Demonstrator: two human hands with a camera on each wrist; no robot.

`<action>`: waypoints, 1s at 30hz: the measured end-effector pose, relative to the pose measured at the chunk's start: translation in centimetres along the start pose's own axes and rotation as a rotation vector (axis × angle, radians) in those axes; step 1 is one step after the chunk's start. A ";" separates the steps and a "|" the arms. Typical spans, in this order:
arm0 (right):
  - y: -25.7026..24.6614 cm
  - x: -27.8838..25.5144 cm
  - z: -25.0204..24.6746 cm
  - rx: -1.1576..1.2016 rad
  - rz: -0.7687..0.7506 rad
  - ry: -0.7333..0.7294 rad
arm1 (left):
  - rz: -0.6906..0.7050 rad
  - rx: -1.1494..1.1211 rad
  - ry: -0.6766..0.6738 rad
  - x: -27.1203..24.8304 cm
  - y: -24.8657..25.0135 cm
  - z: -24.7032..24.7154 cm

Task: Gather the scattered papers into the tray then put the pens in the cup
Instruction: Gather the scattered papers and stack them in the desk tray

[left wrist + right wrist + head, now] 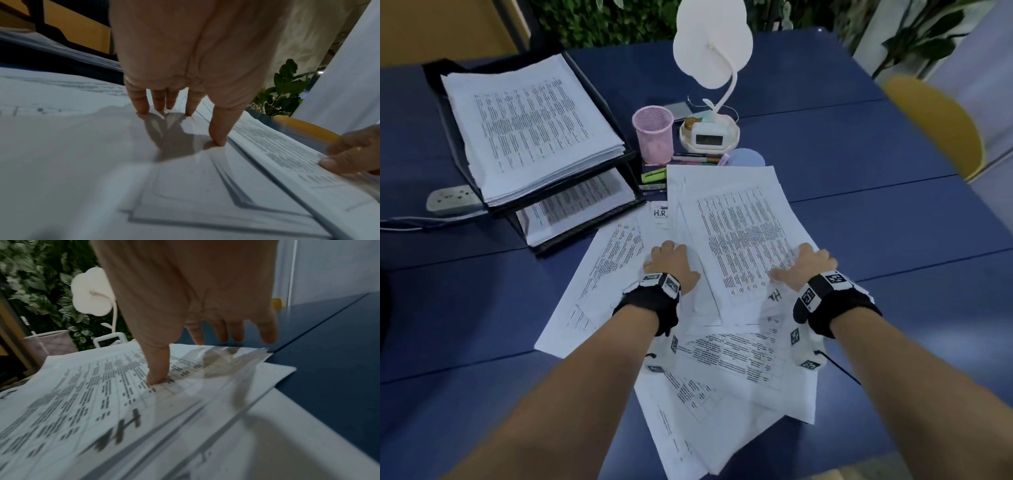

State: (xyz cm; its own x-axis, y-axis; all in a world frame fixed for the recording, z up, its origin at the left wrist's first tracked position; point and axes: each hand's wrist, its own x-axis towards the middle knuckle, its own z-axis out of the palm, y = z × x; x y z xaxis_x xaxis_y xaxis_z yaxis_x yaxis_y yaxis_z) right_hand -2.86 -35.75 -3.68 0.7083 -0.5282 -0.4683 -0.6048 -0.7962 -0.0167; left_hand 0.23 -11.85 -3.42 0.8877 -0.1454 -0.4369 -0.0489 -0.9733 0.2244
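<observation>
Printed papers lie scattered and overlapping on the middle of the blue table. My left hand presses straight fingertips down on the sheets left of the top stack. My right hand has its thumb on the top printed sheet, with its fingers reaching past that sheet's right edge; whether they touch it is unclear. The black two-tier tray at back left holds a thick paper stack. A pink mesh cup stands beyond the papers, with pens and a green highlighter lying at its foot.
A white desk lamp with a small clock in its base stands right of the cup. A power strip lies left of the tray. A yellow chair is at the far right. Bare table extends right of the papers.
</observation>
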 end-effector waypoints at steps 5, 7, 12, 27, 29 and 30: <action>0.7 1.2 -0.6 0.079 0.060 0.048 | -0.097 -0.104 -0.015 0.7 0.9 -0.5; 0.7 1.4 -1.0 0.038 0.039 0.049 | -0.148 -0.187 0.009 1.0 1.3 -0.8; 0.4 1.8 -2.1 0.002 -0.021 0.004 | -0.301 -0.450 0.072 1.4 1.3 -0.9; 0.4 0.9 -2.6 0.166 -0.226 -0.191 | -0.123 -0.860 0.255 0.2 1.8 0.2; 0.4 0.9 -2.6 0.184 -0.220 -0.194 | -0.051 -0.849 0.229 0.0 2.0 0.2; 0.4 1.0 -2.5 0.195 -0.214 -0.192 | -0.022 -0.858 0.216 -0.2 2.0 0.2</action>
State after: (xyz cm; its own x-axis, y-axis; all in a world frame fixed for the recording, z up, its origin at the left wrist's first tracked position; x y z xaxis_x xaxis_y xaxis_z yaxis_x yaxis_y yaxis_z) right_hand -1.50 -37.32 -1.96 0.7565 -0.2749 -0.5934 -0.5211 -0.8017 -0.2929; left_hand -0.09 -13.79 -3.06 0.9556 -0.0068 -0.2947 0.2531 -0.4937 0.8320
